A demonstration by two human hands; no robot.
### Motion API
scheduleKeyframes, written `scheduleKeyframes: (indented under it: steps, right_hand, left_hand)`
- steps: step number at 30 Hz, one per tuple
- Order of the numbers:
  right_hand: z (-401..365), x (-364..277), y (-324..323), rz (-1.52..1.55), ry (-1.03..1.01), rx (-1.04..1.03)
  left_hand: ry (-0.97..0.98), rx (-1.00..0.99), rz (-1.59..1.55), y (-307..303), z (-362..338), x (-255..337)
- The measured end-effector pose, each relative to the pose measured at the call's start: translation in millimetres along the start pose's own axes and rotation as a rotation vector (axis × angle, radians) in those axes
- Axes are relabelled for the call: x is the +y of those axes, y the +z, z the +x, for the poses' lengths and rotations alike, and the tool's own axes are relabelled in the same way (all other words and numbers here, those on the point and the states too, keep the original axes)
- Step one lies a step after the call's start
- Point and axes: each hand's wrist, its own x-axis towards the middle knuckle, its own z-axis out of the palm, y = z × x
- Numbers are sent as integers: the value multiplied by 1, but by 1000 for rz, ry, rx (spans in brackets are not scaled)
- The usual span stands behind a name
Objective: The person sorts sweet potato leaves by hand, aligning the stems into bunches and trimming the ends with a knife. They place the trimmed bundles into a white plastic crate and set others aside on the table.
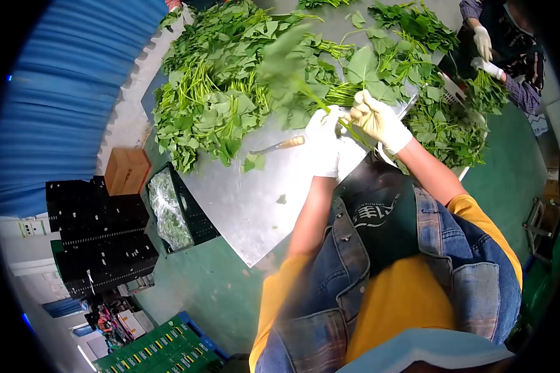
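My left hand (323,142), in a white glove, is closed round the stems of a few leafy greens (308,93). Their leaves point up and away over the table and are blurred by motion. My right hand (379,122), gloved too, has its thumb and fingers pinched together by the lower stems and a single upright leaf (362,65). Exactly what sits between those fingertips is hard to make out. Left of my hands, a small blade with a wooden handle (290,143) lies on the metal table (236,199). A large heap of leafy greens (211,93) covers the table's far left.
More greens (442,133) fill a white basket (452,87) at the right. Across from it, a co-worker's gloved hands (488,67) hold a bunch. On the floor at left are a dark crate (196,214) with bagged greens, a cardboard box (127,171) and stacked black crates (102,248).
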Motion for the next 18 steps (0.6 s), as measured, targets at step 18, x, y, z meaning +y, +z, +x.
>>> scheduleKeyframes:
  steps: [18]
  right_hand:
    - [22, -43, -113, -2099, -293, 121]
  left_hand:
    - [-1441, 231, -888, -64, -1, -73]
